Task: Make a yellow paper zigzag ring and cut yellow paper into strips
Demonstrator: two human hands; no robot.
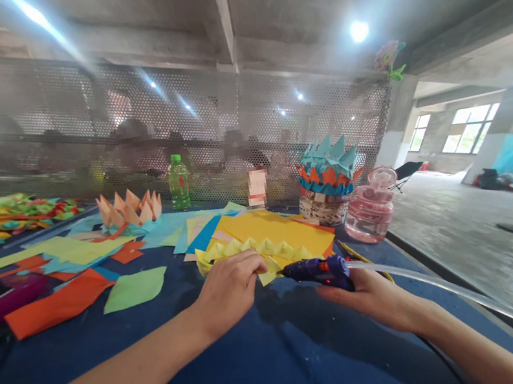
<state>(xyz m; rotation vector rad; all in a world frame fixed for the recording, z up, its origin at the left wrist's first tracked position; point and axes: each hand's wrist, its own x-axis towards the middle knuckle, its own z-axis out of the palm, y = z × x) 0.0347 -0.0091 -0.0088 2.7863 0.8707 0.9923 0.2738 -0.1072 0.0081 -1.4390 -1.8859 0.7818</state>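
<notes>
Fingers (247,264) of my left hand (228,291) pinch the folded yellow strip (265,246) near the table's (265,361) right edge. My right hand (370,296) grips the glue gun (318,268), nozzle just beside them. Hot tip could burn fingertips if the strip slips.

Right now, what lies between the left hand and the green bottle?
Head view: the folded yellow strip in the left hand, then flat blue and teal paper sheets before the green bottle.
</notes>
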